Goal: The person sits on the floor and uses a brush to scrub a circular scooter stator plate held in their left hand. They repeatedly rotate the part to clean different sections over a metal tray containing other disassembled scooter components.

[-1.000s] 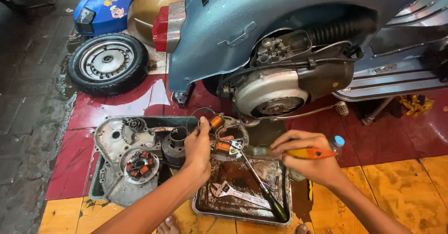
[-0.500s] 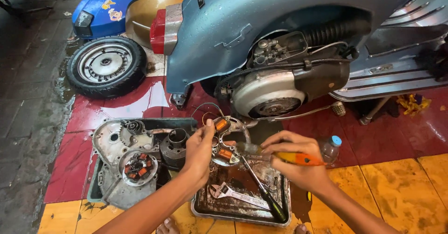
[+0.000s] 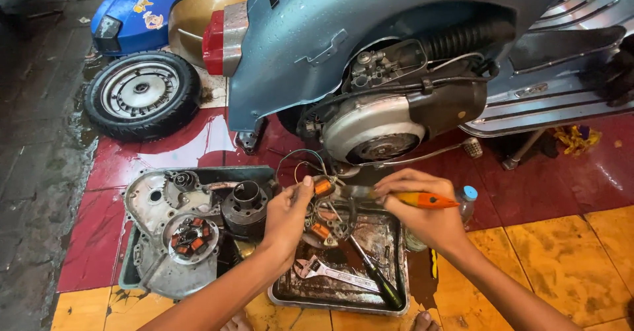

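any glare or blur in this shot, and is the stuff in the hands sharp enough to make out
Head view: daylight sheen glares off the wet red floor and the blue-grey scooter body. Focus is sharp; the left hand holding the coil plate and the right hand with the orange-handled screwdriver read clearly. Straight lines bow slightly near the frame edges; the metal tray lies in soft shadow.
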